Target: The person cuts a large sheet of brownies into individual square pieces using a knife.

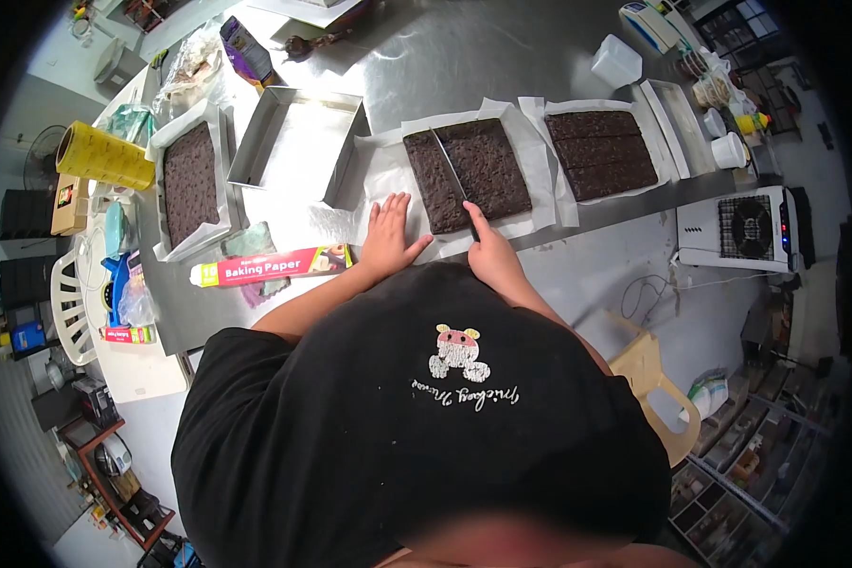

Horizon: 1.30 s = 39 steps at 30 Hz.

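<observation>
My right hand (492, 254) is closed round the dark handle of a long knife (452, 166). The blade lies across a dark brownie slab (490, 170), pointing away from me towards its far left part. That slab rests on white baking paper (538, 210) on the metal table. My left hand (390, 235) lies flat with fingers stretched out, on the paper just left of the slab. Right of it, a second brownie slab (601, 151) shows straight cut lines. At the left, another slab (191, 185) sits in a paper-lined pan.
An empty square pan (298, 142) stands left of the middle slab. A baking paper box (273, 266) lies by the table's near edge. A yellow wrap roll (106, 157) is at far left. A white tray (680, 128) and plastic tub (617, 62) stand at right.
</observation>
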{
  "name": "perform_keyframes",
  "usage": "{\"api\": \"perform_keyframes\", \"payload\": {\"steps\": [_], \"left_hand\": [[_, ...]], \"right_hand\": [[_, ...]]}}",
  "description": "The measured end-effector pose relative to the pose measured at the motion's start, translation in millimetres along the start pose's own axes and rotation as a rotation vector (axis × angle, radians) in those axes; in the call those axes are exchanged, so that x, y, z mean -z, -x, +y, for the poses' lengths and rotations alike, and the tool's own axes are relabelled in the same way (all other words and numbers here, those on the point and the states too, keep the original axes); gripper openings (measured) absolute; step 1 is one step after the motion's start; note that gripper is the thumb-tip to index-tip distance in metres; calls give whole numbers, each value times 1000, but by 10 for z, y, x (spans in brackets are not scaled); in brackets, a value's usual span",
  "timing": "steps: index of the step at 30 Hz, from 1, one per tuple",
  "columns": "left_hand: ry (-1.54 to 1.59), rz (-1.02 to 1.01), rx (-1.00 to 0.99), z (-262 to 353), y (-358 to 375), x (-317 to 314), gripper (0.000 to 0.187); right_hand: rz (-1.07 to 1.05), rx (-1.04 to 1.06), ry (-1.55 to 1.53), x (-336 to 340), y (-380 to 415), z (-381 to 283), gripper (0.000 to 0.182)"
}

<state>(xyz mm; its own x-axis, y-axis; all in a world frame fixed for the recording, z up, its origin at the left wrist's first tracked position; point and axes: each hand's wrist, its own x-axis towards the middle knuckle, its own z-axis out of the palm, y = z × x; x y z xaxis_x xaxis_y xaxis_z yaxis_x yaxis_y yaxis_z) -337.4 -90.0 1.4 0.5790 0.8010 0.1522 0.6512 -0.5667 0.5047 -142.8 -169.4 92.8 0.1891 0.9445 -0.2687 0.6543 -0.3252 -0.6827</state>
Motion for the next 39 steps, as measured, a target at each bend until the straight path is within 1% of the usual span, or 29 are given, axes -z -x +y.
{"api": "perform_keyframes", "payload": {"steps": [3, 8, 12, 16, 17, 18, 19, 20, 21, 22, 24, 28, 37, 39], "left_hand": [[-5, -9, 0, 5, 3, -1, 85], [-4, -11, 2, 6, 2, -2, 85], [-5, -9, 8, 3, 2, 0, 85], [-15, 5, -13, -1, -9, -2, 84], [-13, 4, -14, 2, -11, -5, 84], [-20, -2, -16, 23, -18, 20, 81], [-27, -8, -18, 34, -21, 34, 79], [-27, -9, -18, 30, -19, 29, 79], [-44, -12, -32, 28, -20, 29, 75], [-60, -16, -46, 26, -21, 29, 71], [-60, -27, -47, 42, -24, 46, 68], [-58, -45, -56, 54, -26, 60, 59], [-84, -67, -57, 63, -33, 72, 57], [-78, -63, -56, 64, -34, 70, 57]], "right_hand": [[-13, -11, 2, 7, 5, -4, 68], [37, 33, -39, -18, -6, 51, 67], [66, 47, -83, 91, 49, -15, 66], [43, -44, -115, 232, 128, -72, 63], [11, -105, -96, 270, 146, -84, 64], [-22, -166, -77, 294, 165, -80, 64], [-23, -167, -77, 274, 182, -22, 64], [42, -94, -80, 228, 199, 71, 65], [106, -20, -83, 212, 214, 102, 65], [106, -22, -83, 215, 226, 120, 65], [33, -106, -58, 238, 248, 121, 65], [49, -46, -96, 200, 248, 167, 66], [31, -25, -65, 186, 160, 124, 65], [77, 13, -32, 154, 126, 129, 65]]}}
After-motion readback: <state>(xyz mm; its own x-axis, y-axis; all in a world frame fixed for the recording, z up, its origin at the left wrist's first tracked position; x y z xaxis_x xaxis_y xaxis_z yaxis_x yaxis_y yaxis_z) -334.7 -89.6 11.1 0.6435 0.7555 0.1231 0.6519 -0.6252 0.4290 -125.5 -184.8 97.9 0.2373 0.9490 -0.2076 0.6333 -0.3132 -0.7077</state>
